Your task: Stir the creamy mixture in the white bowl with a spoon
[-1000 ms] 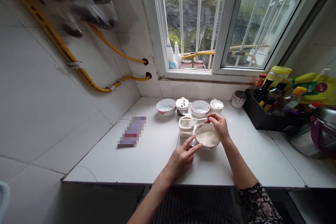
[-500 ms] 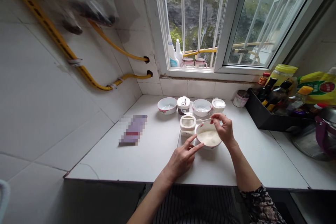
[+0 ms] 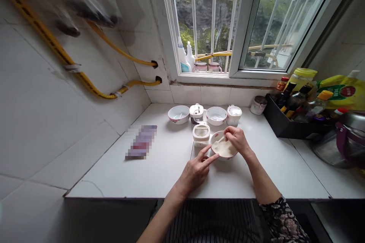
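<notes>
Between the thumb and fingers of my right hand (image 3: 237, 141) is a small white spoon (image 3: 221, 139). Its head is inside the bowl (image 3: 225, 158), just over or touching the pale, fine-grained contents (image 3: 226, 149); I cannot tell which. My left hand (image 3: 196, 171) has two fingers stretched apart, their tips at the bowl's left and near rim, while the other fingers are curled. Just left of the bowl stands a white seasoning jar (image 3: 201, 142) with its lid up and pale contents showing. Behind are two white bowls (image 3: 178, 115) (image 3: 216, 116) and two more seasoning jars (image 3: 196, 113) (image 3: 234, 115).
A blurred purple packet-like item (image 3: 141, 142) lies on the white counter (image 3: 111, 178) at left. To the right are a small lidded jar (image 3: 258, 105), a black box (image 3: 288, 125) of bottles and a metal pot (image 3: 333, 150). A window (image 3: 208, 26) is behind, with yellow pipes (image 3: 85, 83) at left.
My right hand has lowered the spoon from above the jar-side rim into the bowl. My left hand stays at the bowl's rim. The whole view has shifted slightly.
</notes>
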